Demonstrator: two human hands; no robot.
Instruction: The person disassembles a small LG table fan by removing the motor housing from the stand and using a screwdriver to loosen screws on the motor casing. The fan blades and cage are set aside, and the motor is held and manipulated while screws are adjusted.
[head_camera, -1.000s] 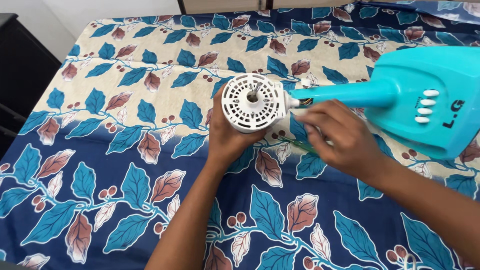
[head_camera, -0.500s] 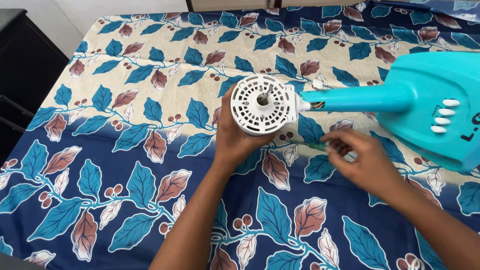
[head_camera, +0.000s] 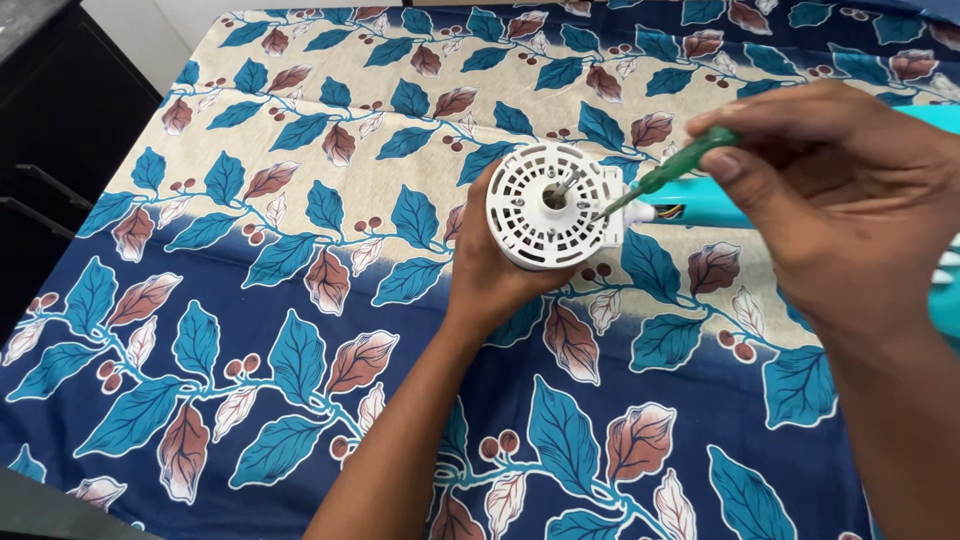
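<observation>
My left hand (head_camera: 492, 268) cups a white round slotted fan motor housing (head_camera: 552, 205) from below and behind, its face turned up towards me. A metal shaft stands at the housing's centre. My right hand (head_camera: 838, 190) grips a green-handled screwdriver (head_camera: 668, 172), and its metal tip touches the right side of the housing's face. The turquoise fan neck (head_camera: 700, 205) runs from the housing to the right, mostly hidden behind my right hand.
Everything lies on a cloth (head_camera: 300, 250) printed with blue and brown leaves, beige at the top and dark blue below. A black piece of furniture (head_camera: 50, 120) stands past the cloth's left edge. The turquoise fan base (head_camera: 945, 285) shows at the right border.
My right hand left the cloth, took up the green screwdriver and brought its tip to the motor housing. The view has closed in on the housing.
</observation>
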